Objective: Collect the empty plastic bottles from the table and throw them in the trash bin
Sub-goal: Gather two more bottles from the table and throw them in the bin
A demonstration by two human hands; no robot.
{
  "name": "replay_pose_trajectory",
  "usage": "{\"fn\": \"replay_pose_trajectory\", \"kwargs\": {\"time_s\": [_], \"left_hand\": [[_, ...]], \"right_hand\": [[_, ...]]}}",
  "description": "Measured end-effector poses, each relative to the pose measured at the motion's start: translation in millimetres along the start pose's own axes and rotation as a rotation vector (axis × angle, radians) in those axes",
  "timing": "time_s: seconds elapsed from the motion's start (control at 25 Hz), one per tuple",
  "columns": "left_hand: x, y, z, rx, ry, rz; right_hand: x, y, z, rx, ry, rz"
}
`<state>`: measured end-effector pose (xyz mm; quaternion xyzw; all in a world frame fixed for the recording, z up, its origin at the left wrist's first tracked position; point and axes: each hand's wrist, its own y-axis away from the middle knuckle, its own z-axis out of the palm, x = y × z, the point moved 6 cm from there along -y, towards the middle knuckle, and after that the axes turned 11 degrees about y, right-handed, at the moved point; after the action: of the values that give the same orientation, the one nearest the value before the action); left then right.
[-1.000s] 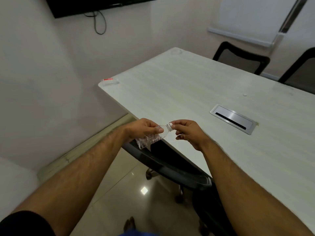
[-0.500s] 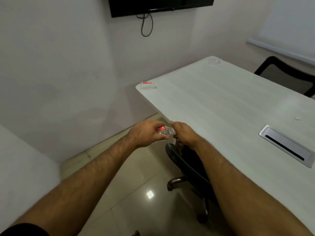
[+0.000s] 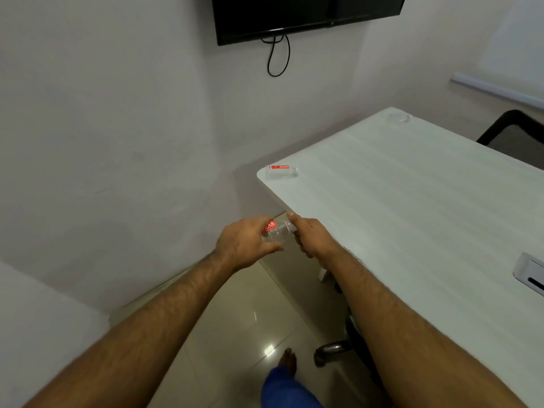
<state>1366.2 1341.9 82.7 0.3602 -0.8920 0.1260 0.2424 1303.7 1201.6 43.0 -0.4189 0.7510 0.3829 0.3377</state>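
Observation:
My left hand (image 3: 244, 242) grips a small clear plastic bottle (image 3: 278, 231) with a red label, held off the table's left edge above the floor. My right hand (image 3: 309, 235) pinches the bottle's neck end, and its fingers hide the cap. A second clear bottle (image 3: 281, 171) with a red label lies on its side at the white table's (image 3: 412, 216) near-left corner. A third faint clear bottle (image 3: 398, 117) lies at the table's far corner. No trash bin is in view.
A black chair (image 3: 513, 136) stands at the table's far right. Another chair's base (image 3: 338, 348) sits on the glossy floor under the table edge. A metal cable box (image 3: 530, 275) is set into the tabletop at right. A wall screen (image 3: 306, 16) hangs ahead.
The view has swung left and forward along the table's edge. Both hands stay on the held bottle, and the corner bottle now appears closer.

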Motion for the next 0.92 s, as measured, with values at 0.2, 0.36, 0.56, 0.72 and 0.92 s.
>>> {"fn": "replay_pose_trajectory", "kwargs": {"time_s": [0.2,0.36,0.56,0.72,0.92], "left_hand": [[-23,-94,7,0.083,-0.467,0.171],[-60,-164,6,-0.113,-0.007,-0.038],[-105,-238,13,-0.273,0.465,-0.224],[-137,-285,26,-0.280,0.428,-0.196],[-190,-376,28,-0.309,0.499,-0.284]], "right_hand": [[6,-97,-9,-0.124,-0.192,0.389],[-2,-166,-27,-0.052,-0.102,0.329],[0,-233,-30,-0.043,-0.140,0.303],[8,-276,-26,-0.142,-0.260,0.538],[20,-346,-10,0.054,-0.414,0.719]]}}
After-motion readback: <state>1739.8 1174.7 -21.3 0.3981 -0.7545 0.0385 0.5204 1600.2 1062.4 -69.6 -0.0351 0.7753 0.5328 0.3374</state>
